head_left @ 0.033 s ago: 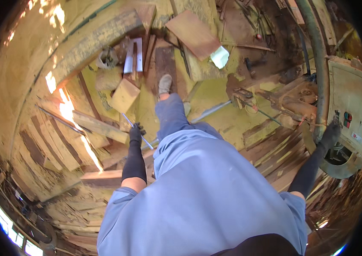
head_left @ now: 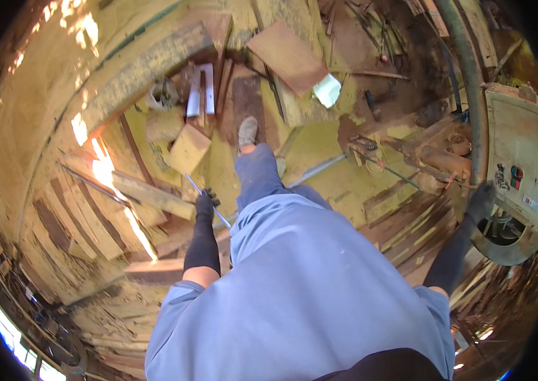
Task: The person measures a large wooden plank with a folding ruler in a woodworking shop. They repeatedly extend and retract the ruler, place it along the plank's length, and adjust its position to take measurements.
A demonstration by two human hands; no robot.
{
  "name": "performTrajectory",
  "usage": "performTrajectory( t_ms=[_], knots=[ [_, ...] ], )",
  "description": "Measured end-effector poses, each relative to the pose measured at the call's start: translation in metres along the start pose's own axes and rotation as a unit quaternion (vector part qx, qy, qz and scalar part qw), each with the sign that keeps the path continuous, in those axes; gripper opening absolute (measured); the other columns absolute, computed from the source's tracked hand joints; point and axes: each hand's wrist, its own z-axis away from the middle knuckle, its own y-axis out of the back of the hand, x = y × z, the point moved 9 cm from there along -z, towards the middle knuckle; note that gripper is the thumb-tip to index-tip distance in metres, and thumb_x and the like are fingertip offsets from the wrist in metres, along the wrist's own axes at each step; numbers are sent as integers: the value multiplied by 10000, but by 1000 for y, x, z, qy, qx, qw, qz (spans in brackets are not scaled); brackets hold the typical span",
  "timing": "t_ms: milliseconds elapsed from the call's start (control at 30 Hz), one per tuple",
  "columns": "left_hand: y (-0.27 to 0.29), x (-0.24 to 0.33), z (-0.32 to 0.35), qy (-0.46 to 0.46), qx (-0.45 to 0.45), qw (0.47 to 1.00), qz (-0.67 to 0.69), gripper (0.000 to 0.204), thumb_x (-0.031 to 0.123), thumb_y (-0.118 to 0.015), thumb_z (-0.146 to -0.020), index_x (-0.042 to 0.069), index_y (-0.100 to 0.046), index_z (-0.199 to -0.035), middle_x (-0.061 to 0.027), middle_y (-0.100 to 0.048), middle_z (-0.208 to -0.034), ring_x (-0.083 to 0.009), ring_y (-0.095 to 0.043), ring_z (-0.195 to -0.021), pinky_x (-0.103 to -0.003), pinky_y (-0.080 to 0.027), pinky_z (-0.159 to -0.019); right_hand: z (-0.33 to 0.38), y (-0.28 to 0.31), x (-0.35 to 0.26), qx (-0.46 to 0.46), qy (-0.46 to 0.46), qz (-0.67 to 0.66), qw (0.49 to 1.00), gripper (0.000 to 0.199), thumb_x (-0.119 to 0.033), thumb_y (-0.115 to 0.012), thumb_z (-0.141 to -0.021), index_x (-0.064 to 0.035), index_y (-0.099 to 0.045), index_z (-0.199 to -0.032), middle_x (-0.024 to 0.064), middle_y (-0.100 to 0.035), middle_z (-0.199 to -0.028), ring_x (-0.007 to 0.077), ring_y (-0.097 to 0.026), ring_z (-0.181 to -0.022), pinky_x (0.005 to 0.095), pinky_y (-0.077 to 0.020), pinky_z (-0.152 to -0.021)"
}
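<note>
Thin metal rod clenched in gloved left hand; right hand grip unclear.

Sawdust-yellow floor ahead of my fingers, scattered wood offcuts and planks to their left, green machine on the right, sun patches across boards, rusty pipe upright.

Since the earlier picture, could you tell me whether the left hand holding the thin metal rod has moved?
No. The black-gloved left hand sits at the same spot beside the long pale wooden plank, gripping the thin metal rod.
</note>
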Motion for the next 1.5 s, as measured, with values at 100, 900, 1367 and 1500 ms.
performTrajectory(
  t_ms=[100,900,1367,1500],
  knots=[
    [-19,32,-23,21,-38,999,-5,415,367,-391,-1010,15,-522,-1185,-116,-579,-823,-242,-562,-554,-378,-519,-536,113,-49,-97,-104,-15,-280,954,154,-189,-621,-877,-46,-662,-916,134,-648,-776,299,-644,-755,377,-510,-668],
    [-447,370,-67,-77,-514,782,-344,335,176,-572,-896,48,-549,-1204,-112,-630,-826,-249,-639,-595,-368,-539,-518,576,106,-413,-573,-412,-380,597,192,-244,-647,-790,-53,-629,-789,145,-663,-752,314,-667,-708,440,-511,-589],
    [-581,241,74,-210,-378,314,-845,375,376,-530,-941,34,-660,-1019,-111,-650,-717,-179,-623,-662,-335,-488,-584,572,-95,-374,-364,-582,-409,601,309,-301,-580,-812,2,-616,-763,176,-626,-648,311,-657,-631,439,-486,-598],
    [-691,272,108,-336,-425,352,-764,385,379,-530,-943,35,-649,-1069,-90,-657,-783,-182,-632,-644,-330,-489,-561,561,-158,-309,-249,-715,-413,506,427,-382,-528,-874,34,-622,-886,180,-641,-683,261,-666,-651,415,-495,-641]
  ],
)
